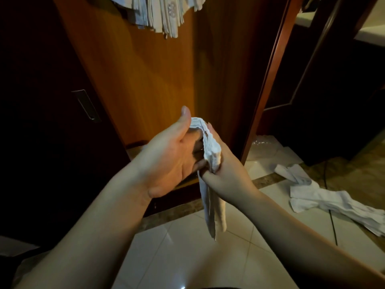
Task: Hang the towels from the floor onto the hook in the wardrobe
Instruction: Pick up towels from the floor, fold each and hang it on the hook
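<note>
A white towel (210, 151) is bunched between my two hands in the middle of the view, its tail hanging down toward the tiled floor. My right hand (227, 172) grips the bunched part with fingers curled round it. My left hand (173, 155) holds the towel's top edge, thumb raised and fingers tucked against the cloth. Several white towels (160, 15) hang at the top of the open wardrobe; the hook itself is hidden. More white towels (325, 201) lie on the floor at the right.
The wardrobe's orange wooden back panel (145, 80) stands straight ahead, with a dark sliding door (52, 111) at the left and a wooden frame post (268, 80) at the right. A thin dark cable (331, 222) runs across the floor tiles (187, 257).
</note>
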Motion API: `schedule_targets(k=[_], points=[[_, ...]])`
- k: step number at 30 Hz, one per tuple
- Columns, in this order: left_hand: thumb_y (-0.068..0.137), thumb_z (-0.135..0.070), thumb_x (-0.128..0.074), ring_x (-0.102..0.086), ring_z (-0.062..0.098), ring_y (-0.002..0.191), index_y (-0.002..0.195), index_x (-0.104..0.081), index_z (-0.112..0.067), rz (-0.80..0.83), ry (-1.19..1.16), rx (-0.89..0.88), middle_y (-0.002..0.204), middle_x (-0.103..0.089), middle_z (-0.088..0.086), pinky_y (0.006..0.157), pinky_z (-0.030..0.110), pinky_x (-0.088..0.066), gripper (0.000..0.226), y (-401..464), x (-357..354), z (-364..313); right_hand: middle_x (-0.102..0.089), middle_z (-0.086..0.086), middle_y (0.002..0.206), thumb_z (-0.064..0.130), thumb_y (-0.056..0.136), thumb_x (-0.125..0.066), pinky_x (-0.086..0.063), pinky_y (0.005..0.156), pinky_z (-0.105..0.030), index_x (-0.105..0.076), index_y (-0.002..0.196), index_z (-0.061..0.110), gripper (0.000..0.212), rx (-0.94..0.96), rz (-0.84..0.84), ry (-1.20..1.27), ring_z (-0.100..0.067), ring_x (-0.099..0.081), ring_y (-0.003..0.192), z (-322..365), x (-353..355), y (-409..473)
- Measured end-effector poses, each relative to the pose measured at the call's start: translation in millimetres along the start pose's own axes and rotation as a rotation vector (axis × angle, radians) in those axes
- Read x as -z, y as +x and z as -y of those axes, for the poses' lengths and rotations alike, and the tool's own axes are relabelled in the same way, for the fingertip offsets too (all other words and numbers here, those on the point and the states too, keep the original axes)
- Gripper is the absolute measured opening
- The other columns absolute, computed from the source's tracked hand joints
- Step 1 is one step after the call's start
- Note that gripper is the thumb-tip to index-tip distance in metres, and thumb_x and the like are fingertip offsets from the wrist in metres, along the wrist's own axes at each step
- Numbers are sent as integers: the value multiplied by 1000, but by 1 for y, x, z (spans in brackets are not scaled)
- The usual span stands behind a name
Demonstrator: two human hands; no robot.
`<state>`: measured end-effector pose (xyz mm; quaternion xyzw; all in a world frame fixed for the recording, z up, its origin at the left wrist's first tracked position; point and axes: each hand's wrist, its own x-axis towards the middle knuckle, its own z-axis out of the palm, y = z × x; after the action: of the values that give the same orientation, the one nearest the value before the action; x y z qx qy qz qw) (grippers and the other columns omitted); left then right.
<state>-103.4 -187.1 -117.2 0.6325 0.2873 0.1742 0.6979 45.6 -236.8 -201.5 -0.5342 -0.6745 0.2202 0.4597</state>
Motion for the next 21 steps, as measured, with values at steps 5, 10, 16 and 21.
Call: schedule_targets(k=[5, 10, 16, 21], points=[[98, -67, -15, -62, 28, 124, 141, -47, -5, 39, -289, -51, 134, -63, 20, 99, 33, -54, 82, 1, 10, -7, -64, 31, 89, 7, 93, -57, -39, 72, 5, -60, 124, 20, 34, -208, -225, 88, 20, -58, 90, -6, 5, 2], [99, -58, -32, -73, 21, 97, 121, -60, -18, -403, -88, -421, 113, -74, 8, 78, 39, -57, 53, 5, 21, 2, -77, 8, 97, 45, 83, -62, -55, 86, -22, -78, 96, 36, 23, -283, -151, 413, -4, -71, 95, -4, 41, 16], [48, -81, -80, -56, 30, 130, 132, -61, -30, -255, -112, -212, 138, -62, 4, 106, 53, -47, 100, 26, 20, 28, -75, 5, 83, 41, 90, -55, -50, 82, -33, -81, 84, 22, 32, -252, -41, 569, -12, -70, 84, 15, 68, 39], [41, -67, -92, -71, 19, 107, 102, -80, -38, -41, -202, -225, 113, -75, -2, 87, 38, -60, 68, 29, 18, 37, -74, 3, 89, 16, 106, -39, -57, 81, -32, -66, 103, 13, 27, -193, -28, 549, -17, -70, 92, 35, 80, 58]])
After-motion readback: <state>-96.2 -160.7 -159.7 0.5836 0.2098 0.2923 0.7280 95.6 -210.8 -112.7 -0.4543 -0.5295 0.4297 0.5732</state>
